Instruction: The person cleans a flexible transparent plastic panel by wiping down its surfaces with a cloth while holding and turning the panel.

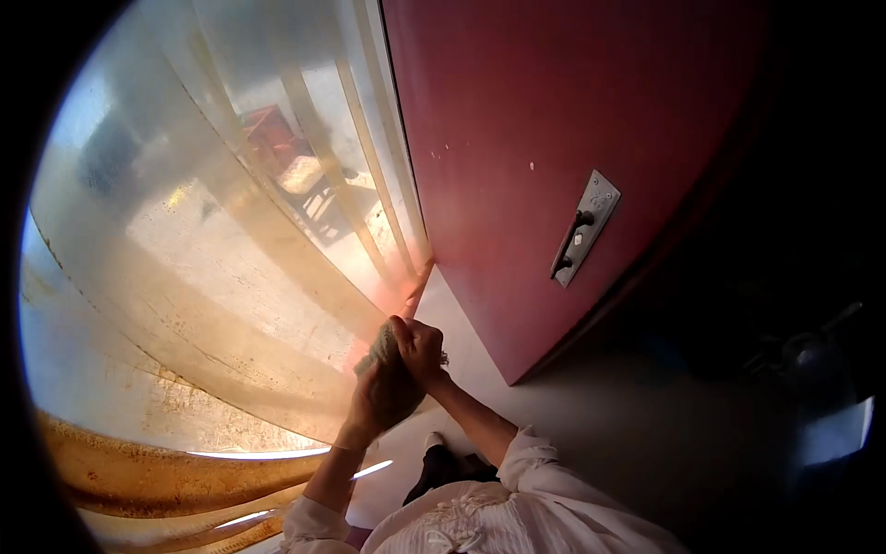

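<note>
A crumpled grey-green cloth (389, 377) is bunched between my two hands, in front of my body. My left hand (367, 399) grips it from below and to the left, with some fingers hidden by the cloth. Wrapped over its upper right part is my right hand (422, 351), the thumb side up and the fingers closed. Just beyond the hands hang the translucent strips of a plastic curtain (268, 268). Whether the cloth touches the curtain cannot be told.
A red door (498, 185) with a metal handle plate (591, 226) stands on the right. Through the curtain, a reddish object (270, 137) and a stool-like thing (323, 198) show blurred. Pale floor (572, 425) runs below; the far right is dark.
</note>
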`<state>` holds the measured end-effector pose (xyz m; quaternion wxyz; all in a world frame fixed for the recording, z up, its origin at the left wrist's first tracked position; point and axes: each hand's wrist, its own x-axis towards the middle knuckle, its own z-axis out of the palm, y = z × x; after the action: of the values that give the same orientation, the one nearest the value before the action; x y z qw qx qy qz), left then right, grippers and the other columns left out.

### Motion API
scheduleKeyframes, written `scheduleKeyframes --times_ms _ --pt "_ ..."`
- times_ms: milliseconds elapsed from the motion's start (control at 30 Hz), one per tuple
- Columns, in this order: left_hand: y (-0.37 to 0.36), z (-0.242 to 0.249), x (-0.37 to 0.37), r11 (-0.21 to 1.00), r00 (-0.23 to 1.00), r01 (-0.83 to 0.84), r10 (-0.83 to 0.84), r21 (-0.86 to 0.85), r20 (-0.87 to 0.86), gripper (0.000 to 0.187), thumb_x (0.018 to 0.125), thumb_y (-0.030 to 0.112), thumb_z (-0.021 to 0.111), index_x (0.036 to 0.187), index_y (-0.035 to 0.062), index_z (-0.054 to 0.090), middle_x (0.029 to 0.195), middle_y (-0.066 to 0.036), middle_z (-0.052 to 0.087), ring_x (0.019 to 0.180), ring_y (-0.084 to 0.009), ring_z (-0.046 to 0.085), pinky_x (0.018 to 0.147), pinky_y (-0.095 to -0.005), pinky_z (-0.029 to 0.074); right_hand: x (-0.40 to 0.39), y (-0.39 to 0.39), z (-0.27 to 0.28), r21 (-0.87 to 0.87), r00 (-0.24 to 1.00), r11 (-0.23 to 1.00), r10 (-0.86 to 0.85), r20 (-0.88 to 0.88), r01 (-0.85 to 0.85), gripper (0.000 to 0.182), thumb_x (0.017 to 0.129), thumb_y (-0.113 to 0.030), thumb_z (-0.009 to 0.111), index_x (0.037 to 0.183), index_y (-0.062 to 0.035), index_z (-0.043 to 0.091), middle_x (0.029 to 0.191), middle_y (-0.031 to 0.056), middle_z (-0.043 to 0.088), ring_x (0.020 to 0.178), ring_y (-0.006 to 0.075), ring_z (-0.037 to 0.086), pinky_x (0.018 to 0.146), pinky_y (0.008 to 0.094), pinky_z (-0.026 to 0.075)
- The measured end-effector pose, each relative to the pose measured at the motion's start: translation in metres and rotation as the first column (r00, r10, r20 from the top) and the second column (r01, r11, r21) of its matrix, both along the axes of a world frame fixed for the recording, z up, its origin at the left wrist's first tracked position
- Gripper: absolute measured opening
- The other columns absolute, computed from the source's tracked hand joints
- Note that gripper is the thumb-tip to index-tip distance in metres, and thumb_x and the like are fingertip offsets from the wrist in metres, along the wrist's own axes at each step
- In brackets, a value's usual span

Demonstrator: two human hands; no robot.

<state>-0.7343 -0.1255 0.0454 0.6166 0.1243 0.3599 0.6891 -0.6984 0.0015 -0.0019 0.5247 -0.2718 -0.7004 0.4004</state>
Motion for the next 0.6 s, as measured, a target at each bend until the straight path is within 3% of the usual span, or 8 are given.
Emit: scheduleKeyframes --times_ms 200,267,333,367,400,433,533,600 --pt "0.037 -0.028 0.072 0.990 1.000 -0.012 0.011 0.140 0.014 0.055 0.092 0.040 0.032 0.134 0.0032 0.034 0.128 -0.009 0.044 0.119 -0.0217 0.042 0.101 -0.0334 0.032 0.095 0.016 0.009 -0.223 0.958 0.962 0.202 0.204 -0.156 0.055 0.073 -0.053 0.065 0.056 -0.0054 0.045 0.048 0.0090 0.046 0.043 0.0244 0.049 0.044 0.0341 0.038" --pt "0.051 -0.041 0.107 0.987 0.985 -0.089 0.107 0.131 -0.137 0.052 0.093 0.037 0.031 0.132 0.0034 0.035 0.125 -0.008 0.045 0.117 -0.0192 0.042 0.100 -0.0312 0.032 0.114 0.018 0.010 -0.219 0.961 0.959 0.220 0.171 -0.180 0.055 0.072 -0.054 0.066 0.055 -0.0061 0.044 0.047 0.0074 0.045 0.042 0.0232 0.048 0.044 0.0341 0.038" --pt "0.036 -0.061 0.116 0.982 0.971 -0.186 0.190 0.041 -0.147 0.051 0.094 0.037 0.030 0.131 0.0024 0.036 0.123 -0.011 0.047 0.113 -0.0211 0.046 0.099 -0.0337 0.034 0.138 0.024 0.030 -0.014 0.975 0.996 0.091 0.204 -0.091 0.056 0.071 -0.055 0.066 0.056 -0.0055 0.045 0.047 0.0070 0.044 0.041 0.0210 0.046 0.044 0.0331 0.037" --pt "0.020 -0.067 0.108 0.986 0.912 -0.166 0.164 0.028 -0.376 0.050 0.094 0.036 0.029 0.130 0.0020 0.037 0.121 -0.012 0.048 0.112 -0.0208 0.046 0.098 -0.0338 0.035 0.144 0.020 0.029 -0.198 0.958 0.962 0.226 0.179 -0.190 0.056 0.071 -0.055 0.066 0.057 -0.0051 0.046 0.047 0.0074 0.044 0.041 0.0204 0.045 0.044 0.0328 0.037" --pt "0.019 -0.035 0.117 0.976 0.958 -0.219 0.212 -0.016 -0.193 0.049 0.094 0.036 0.029 0.128 0.0012 0.039 0.119 -0.012 0.049 0.110 -0.0213 0.047 0.097 -0.0345 0.036 0.147 0.018 0.030 -0.365 0.926 0.885 0.355 0.127 -0.289 0.055 0.071 -0.054 0.067 0.058 -0.0046 0.046 0.047 0.0077 0.044 0.041 0.0198 0.045 0.044 0.0325 0.037" --pt "0.017 -0.005 0.125 0.958 0.960 -0.279 0.279 -0.067 -0.005 0.049 0.094 0.036 0.029 0.126 0.0004 0.041 0.116 -0.013 0.051 0.109 -0.0218 0.048 0.096 -0.0352 0.037 0.151 0.018 0.027 -0.297 0.917 0.913 0.345 0.199 -0.279 0.055 0.072 -0.052 0.067 0.059 -0.0040 0.045 0.047 0.0086 0.043 0.042 0.0196 0.045 0.044 0.0323 0.037" --pt "0.018 0.110 0.117 0.940 0.937 -0.323 0.333 0.106 -0.103 0.059 0.092 0.045 0.032 0.126 -0.0010 0.044 0.124 -0.019 0.049 0.115 -0.0306 0.047 0.098 -0.0409 0.038 0.163 0.021 0.039 -0.069 0.980 0.980 0.179 -0.092 -0.185 0.052 0.069 -0.042 0.075 0.057 -0.0044 0.042 0.045 0.0077 0.040 0.039 0.0186 0.041 0.041 0.0320 0.035" --pt "0.014 0.183 0.103 0.848 0.795 -0.464 0.527 0.256 -0.301 0.061 0.092 0.048 0.028 0.127 0.0003 0.043 0.124 -0.017 0.049 0.117 -0.0317 0.046 0.098 -0.0441 0.038 0.163 0.017 0.032 -0.020 0.982 0.983 0.185 -0.030 -0.185 0.052 0.067 -0.036 0.079 0.056 -0.0051 0.038 0.044 0.0057 0.037 0.037 0.0153 0.034 0.039 0.0306 0.031"
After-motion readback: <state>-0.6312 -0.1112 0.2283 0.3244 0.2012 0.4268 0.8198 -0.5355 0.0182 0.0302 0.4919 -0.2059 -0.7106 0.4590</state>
